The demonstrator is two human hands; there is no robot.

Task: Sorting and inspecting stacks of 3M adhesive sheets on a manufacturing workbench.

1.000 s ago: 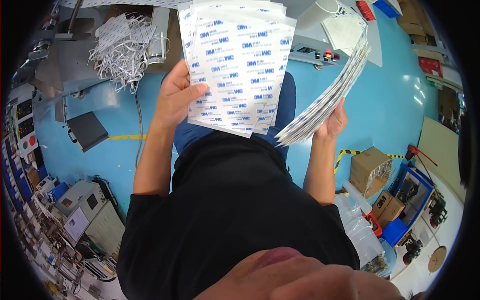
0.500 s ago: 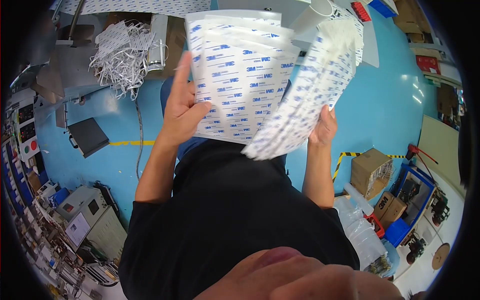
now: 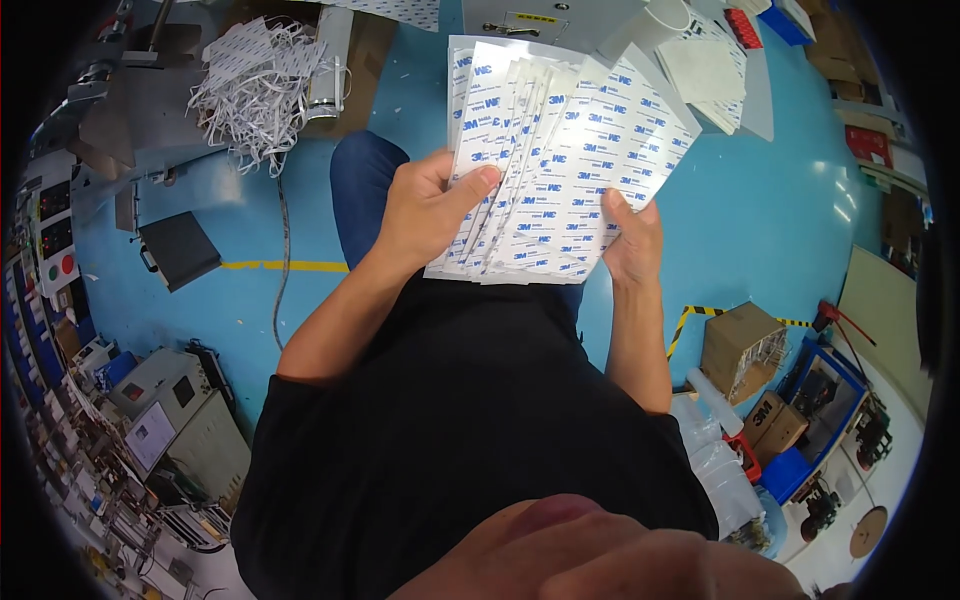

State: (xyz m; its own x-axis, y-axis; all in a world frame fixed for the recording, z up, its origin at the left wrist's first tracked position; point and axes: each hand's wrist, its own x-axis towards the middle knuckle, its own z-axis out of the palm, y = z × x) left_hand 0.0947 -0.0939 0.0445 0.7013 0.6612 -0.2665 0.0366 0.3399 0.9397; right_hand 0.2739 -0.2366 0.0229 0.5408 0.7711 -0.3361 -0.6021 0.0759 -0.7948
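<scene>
Between my two hands is a fanned stack of white sheets with rows of blue print, held up in front of my body. My left hand grips the left edge, its thumb lying across the top sheets and its fingers hidden behind. On the other side my right hand pinches the lower right edge, thumb on the front face. The sheets overlap unevenly, spread in narrow steps through the middle, and the rightmost ones tilt outward.
A heap of shredded white strips hangs over the bench edge at the far left. Beyond the sheets, a white cylinder and more sheets lie on a grey surface. A cardboard box stands on the blue floor at right.
The bundle in my right hand has swung left and now overlaps the sheets in my left hand. My left hand has moved right, and its raised index finger has gone behind the stack.
</scene>
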